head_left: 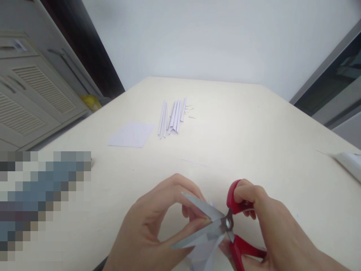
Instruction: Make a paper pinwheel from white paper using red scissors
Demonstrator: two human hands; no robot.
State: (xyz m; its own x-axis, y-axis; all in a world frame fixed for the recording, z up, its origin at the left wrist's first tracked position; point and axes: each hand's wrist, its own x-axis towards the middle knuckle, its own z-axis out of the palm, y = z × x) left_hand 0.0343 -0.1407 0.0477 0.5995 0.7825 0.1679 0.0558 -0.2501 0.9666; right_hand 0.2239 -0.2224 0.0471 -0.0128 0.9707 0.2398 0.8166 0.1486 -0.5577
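My right hand (279, 222) has its fingers through the red handles of a pair of scissors (210, 220), whose blades are spread apart and point left. Between and below the blades is a piece of white paper (204, 250), partly hidden by the metal. My left hand (158, 218) pinches this paper close to the scissors' pivot, thumb and fingers pressed together. The paper's lower part runs out of the picture's bottom edge. A thin paper strip (194, 162) lies on the table just beyond my hands.
Several rolled paper tubes (175, 116) lie on the cream table (239, 124), with small scraps (190, 110) beside them. A flat white sheet (132, 134) is left of the tubes. At the right edge lies a white object (348, 162). A pixelated area covers the lower left.
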